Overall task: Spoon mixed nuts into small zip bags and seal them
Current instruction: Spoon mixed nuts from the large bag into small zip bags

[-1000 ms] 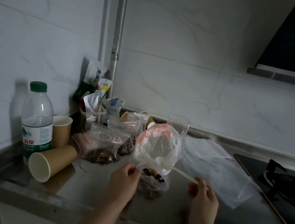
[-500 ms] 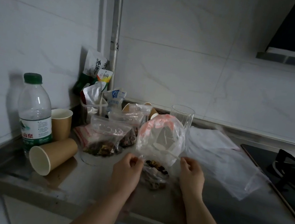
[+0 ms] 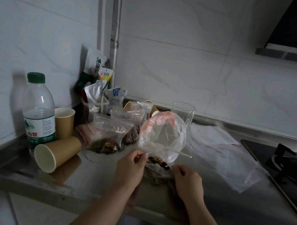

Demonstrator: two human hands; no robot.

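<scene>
The large nut bag [image 3: 161, 142] stands on the bench [image 3: 226, 206] directly ahead of both hands, its pink-rimmed mouth open and tilted up, nuts pooled at its base. A white spoon [image 3: 176, 152] lies crosswise inside, handle poking right. The left hand [image 3: 130, 168] pinches the bag's left edge; the right hand [image 3: 187, 182] pinches its lower right. Both sit equally near. 2 filled zip bags [image 3: 107, 135] stand just left.

One head-worn view looks down, close over the counter [image 3: 98, 179].
</scene>
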